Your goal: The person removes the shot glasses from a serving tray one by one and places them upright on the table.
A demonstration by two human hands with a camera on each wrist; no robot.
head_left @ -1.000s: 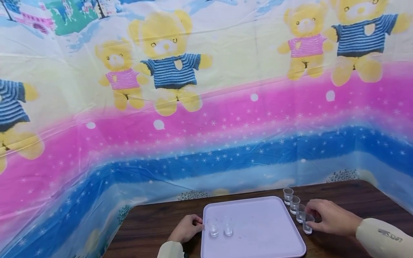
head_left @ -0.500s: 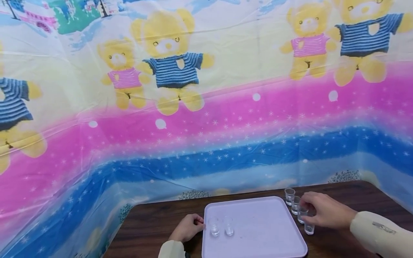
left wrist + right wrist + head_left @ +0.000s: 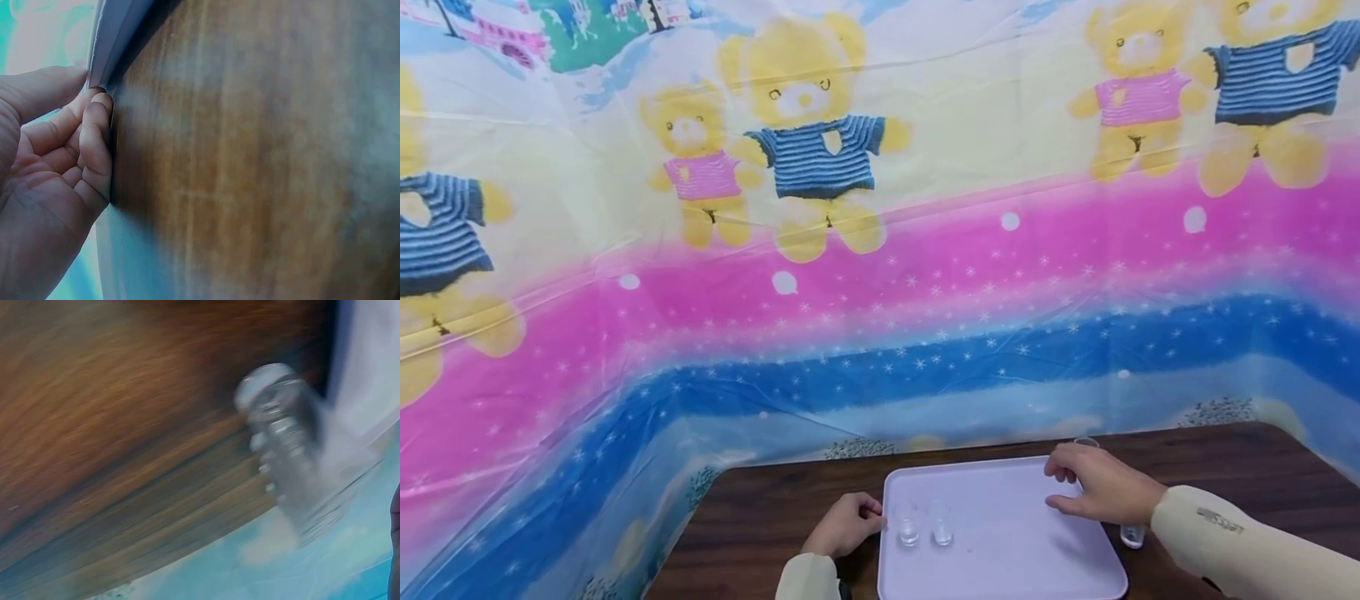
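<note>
My left hand (image 3: 846, 525) pinches the left edge of a pale lilac tray (image 3: 1015, 542). In the left wrist view its thumb (image 3: 53, 90) lies against the tray's rim, the fingers curled below. On the tray's left part stand two small clear shot glasses, a left glass (image 3: 908, 528) and a right glass (image 3: 942, 528). My right hand (image 3: 1105, 483) hovers over the tray's right edge, thumb and fingers apart, with nothing visible between them. It partly hides a row of shot glasses; a near glass (image 3: 1132, 536) and a far glass's rim (image 3: 1086, 442) show. The right wrist view blurs this row (image 3: 281, 431).
The tray lies on a dark wood-grain table (image 3: 760, 517). Behind the table hangs a printed cloth (image 3: 925, 292) with teddy bears and pink and blue bands. It meets the table's far edge. Bare tray surface lies right of the two glasses.
My right hand has moved left from the row of glasses to above the tray's right edge. The left hand keeps its hold on the tray. The head view has shifted slightly.
</note>
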